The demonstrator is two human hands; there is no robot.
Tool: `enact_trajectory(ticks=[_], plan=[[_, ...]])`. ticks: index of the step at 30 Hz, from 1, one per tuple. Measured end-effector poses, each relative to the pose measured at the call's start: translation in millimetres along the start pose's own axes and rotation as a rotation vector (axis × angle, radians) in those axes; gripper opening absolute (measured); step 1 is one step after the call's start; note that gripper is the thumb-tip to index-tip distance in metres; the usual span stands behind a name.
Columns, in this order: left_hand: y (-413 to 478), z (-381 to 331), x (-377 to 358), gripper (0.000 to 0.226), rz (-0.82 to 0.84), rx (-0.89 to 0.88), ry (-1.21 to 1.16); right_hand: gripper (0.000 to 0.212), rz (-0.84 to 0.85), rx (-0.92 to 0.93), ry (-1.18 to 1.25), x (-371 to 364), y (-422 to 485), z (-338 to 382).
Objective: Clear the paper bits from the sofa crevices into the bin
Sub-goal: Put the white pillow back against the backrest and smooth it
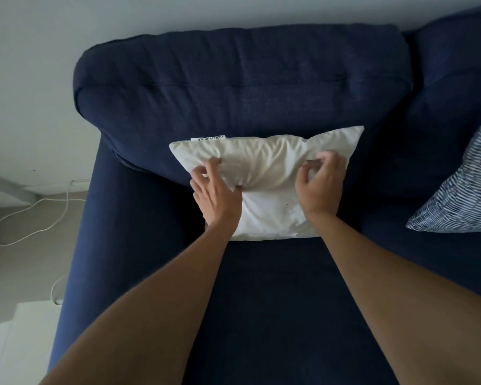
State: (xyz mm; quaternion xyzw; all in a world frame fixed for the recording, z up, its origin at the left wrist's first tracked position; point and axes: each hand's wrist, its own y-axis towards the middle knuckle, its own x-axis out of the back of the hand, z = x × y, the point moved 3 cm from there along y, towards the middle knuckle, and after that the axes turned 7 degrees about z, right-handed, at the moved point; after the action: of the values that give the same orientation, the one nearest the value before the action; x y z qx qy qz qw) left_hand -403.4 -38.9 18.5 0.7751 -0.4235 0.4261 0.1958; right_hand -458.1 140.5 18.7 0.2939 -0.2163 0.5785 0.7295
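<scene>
Two bare arms reach out from the bottom edge, over the dark blue seat of the sofa [275,301]. Both hands are on a white pillow [267,215] that leans against the sofa's back cushion [233,79], where the seat meets the back.

The left hand [217,195] lies on the left part of the pillow, fingers spread and bent, with the tips pressing into the cloth. The right hand [321,184] is on the right part, fingers curled like a claw and pinching up a fold of the white cloth. The pillow is creased where the fingers dig in. A small white tag [208,138] with dark letters sticks up from its top edge.

No paper bits show, and no bin shows either. The crack behind the pillow is hidden by it.

Off to the right, a striped blue and white cushion [461,190] lies on the seat, apart from the white pillow. The sofa's arm [75,232] runs down the left side. Past it is a pale floor [17,259] with a thin white cable [34,215] looping across it. Behind the sofa stands a plain pale wall [39,51]. The room is dim.
</scene>
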Motion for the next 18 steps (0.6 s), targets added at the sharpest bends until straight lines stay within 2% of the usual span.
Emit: enact_trajectory(ticks=[3, 6, 9, 11, 14, 18], plan=[[0.3, -0.2, -3.2, 0.072, -0.009, -0.086, 0.079, 0.045, 0.167, 0.083, -0.063, -11.4, -5.3, 6.3], [1.9, -3.2, -4.8, 0.081, -0.031, -0.229, 0.162, 0.096, 0.404, 0.017, -0.068, -24.1, -9.5, 6.3], [8.1, -6.2, -7.5, 0.089, 0.082, -0.302, 0.124, 0.132, 0.547, -0.009, -0.088, -29.9, -5.7, 7.4], [12.1, -9.1, -10.1, 0.094, 0.193, -0.345, 0.125, 0.138, 0.589, -0.014, -0.1, -30.3, -1.7, 8.2], [17.9, -13.9, -11.5, 0.111, 0.344, -0.358, 0.144, 0.13, 0.588, -0.009, -0.127, -30.5, 3.8, 8.9], [41.9, -19.3, -8.5, 0.122, 0.421, -0.32, 0.14, 0.122, 0.567, 0.025, -0.135, -32.4, 17.7, 14.7]])
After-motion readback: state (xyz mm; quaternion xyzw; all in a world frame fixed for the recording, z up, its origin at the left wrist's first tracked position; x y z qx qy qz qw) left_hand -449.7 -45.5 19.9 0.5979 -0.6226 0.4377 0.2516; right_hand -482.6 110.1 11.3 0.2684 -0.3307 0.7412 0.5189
